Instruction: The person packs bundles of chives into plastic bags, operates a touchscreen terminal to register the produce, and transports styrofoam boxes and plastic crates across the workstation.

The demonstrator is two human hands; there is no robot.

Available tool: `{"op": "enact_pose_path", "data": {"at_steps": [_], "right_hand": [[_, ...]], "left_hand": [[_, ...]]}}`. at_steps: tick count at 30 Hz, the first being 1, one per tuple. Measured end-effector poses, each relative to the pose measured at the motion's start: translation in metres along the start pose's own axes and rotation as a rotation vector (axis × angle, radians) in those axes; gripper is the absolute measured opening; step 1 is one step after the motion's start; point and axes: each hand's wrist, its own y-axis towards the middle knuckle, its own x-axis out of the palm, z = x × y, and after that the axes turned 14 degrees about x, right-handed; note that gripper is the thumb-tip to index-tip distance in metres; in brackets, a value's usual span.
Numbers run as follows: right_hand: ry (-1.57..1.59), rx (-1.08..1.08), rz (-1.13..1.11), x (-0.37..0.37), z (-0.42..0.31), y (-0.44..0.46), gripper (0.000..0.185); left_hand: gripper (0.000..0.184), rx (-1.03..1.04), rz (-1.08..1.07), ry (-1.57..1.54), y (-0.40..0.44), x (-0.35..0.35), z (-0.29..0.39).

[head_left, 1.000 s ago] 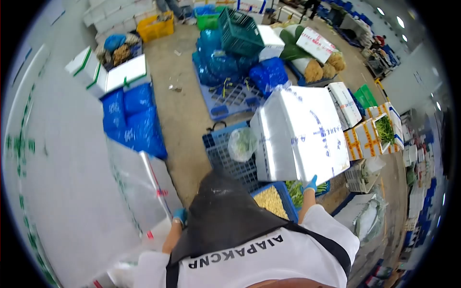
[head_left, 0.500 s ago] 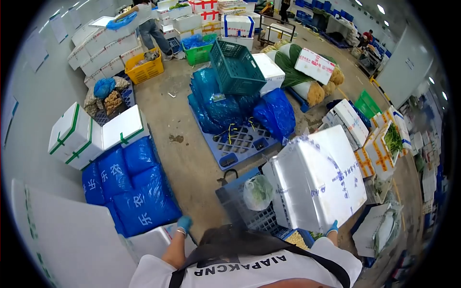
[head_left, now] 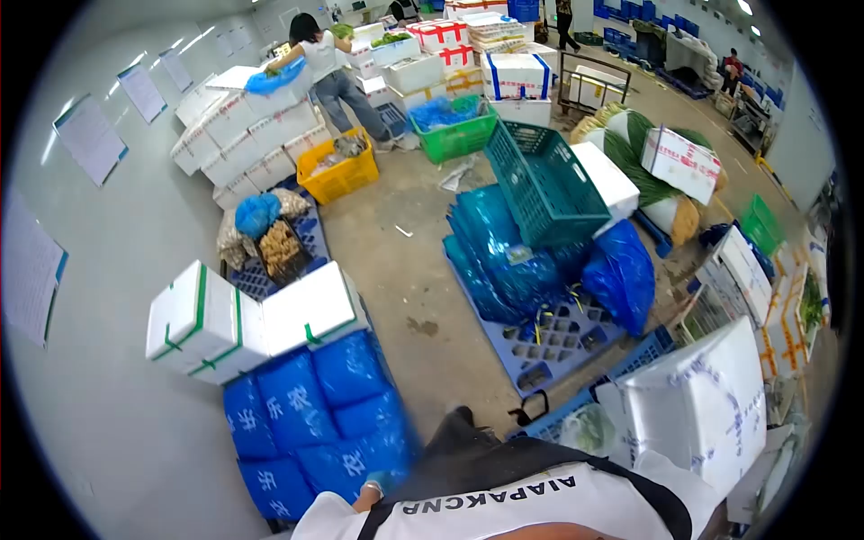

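Note:
My left hand (head_left: 382,482), in a blue glove, hangs low at my side next to the blue plastic sacks (head_left: 351,450) with white lettering. Its fingers are blurred, so I cannot make out whether they are open or closed. My right hand is out of view, below or behind my sleeve. On that side stands a large white foam box (head_left: 702,405) with blue printed tape. Beside the box lies a clear plastic bag (head_left: 589,427) with something pale green inside, in a blue crate (head_left: 558,416).
Ahead, a blue pallet (head_left: 531,355) bears teal plastic sacks (head_left: 490,256) and a dark green crate (head_left: 549,193). White foam boxes with green tape (head_left: 310,306) stand at left. Farther off are a yellow crate (head_left: 342,175), a green crate (head_left: 454,139) and a person (head_left: 328,76) by stacked boxes.
My view has shifted forward and left along the floor between the pallets. My right hand, earlier at the large foam box's lower edge, has left view. My left hand stays low by the sacks.

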Motion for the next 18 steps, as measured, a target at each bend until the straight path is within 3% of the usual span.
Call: {"op": "enact_pose_path", "data": {"at_steps": [2,7,8,9,10,11,12,15,16,17,18], "right_hand": [[-0.179,0.088,-0.079,0.087,0.037,-0.023,0.044],[-0.623,0.134,-0.434,0.331,0.083,-0.108,0.038],[-0.634,0.101,-0.513,0.381,0.075,-0.132,0.036],[-0.598,0.033,-0.614,0.426,0.059,-0.156,0.056],[-0.5,0.065,-0.741,0.464,0.039,-0.18,0.061],[-0.488,0.119,-0.824,0.501,0.014,-0.198,0.091],[-0.416,0.137,-0.825,0.54,-0.01,-0.207,0.095],[-0.204,0.213,-0.907,0.652,-0.076,-0.2,0.103],[-0.16,0.116,-0.879,0.68,-0.091,-0.216,0.1],[-0.219,0.152,-0.877,0.719,-0.108,-0.216,0.099],[-0.278,0.188,-0.864,0.743,-0.122,-0.196,0.099]], "left_hand": [[0.023,0.009,-0.1,0.079,0.002,-0.031,-0.044],[0.02,0.364,-0.614,0.686,0.057,-0.163,-0.138],[0.019,0.21,-0.397,0.239,0.077,-0.192,-0.148],[0.018,0.047,-0.173,-0.203,0.101,-0.225,-0.159],[0.018,-0.124,0.057,-0.636,0.127,-0.259,-0.171],[0.017,-0.307,0.294,-1.064,0.15,-0.295,-0.178],[0.017,-0.502,0.548,-1.49,0.172,-0.328,-0.182],[0.019,-0.334,0.801,-1.299,0.21,-0.435,-0.111],[0.02,-0.3,0.757,-1.063,0.22,-0.43,-0.127],[0.022,-0.253,0.723,-0.823,0.242,-0.423,-0.152],[0.024,-0.272,0.848,-0.943,0.247,-0.419,-0.14]]}}
